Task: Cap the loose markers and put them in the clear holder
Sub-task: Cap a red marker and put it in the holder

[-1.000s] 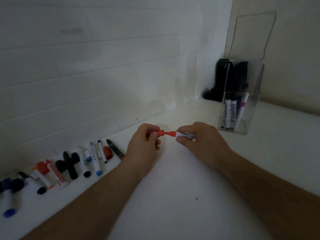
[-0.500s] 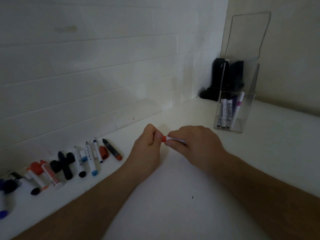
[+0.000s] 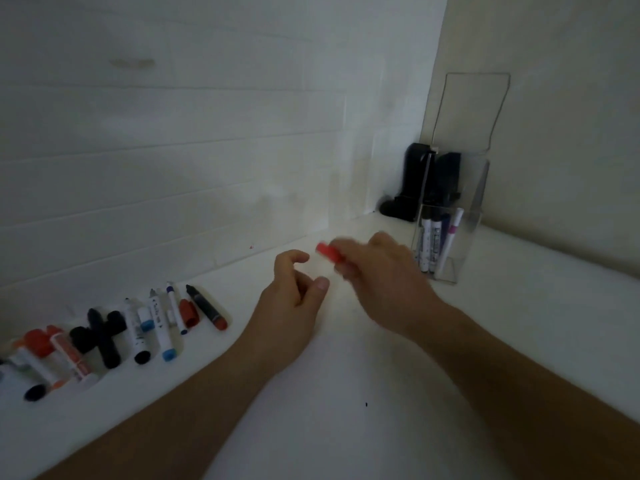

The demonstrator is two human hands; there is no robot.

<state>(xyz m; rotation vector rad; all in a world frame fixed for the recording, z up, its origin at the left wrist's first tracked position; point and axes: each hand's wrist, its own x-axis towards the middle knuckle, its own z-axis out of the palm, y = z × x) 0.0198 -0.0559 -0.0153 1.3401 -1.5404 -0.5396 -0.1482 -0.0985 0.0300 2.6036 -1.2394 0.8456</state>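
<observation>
White counter (image 3: 519,341): red-capped marker (image 3: 328,252) in right hand (image 3: 384,275).

I see a white bench (image 3: 346,427) running along a white tiled wall (image 3: 207,150). In the far corner a black object (image 3: 412,181) stands on it, upright against the wall.

Red-capped marker (image 3: 328,252): blurred, cap end pointing left and up, body hidden within a hand, raised off the white surface. Clear holder (image 3: 465,237): upright, transparent, tall back panel, at right near the corner; several capped markers (image 3: 437,237) stand inside. Loose markers and caps (image 3: 138,327): red, black, blue, lying in a row along the left wall.
</observation>
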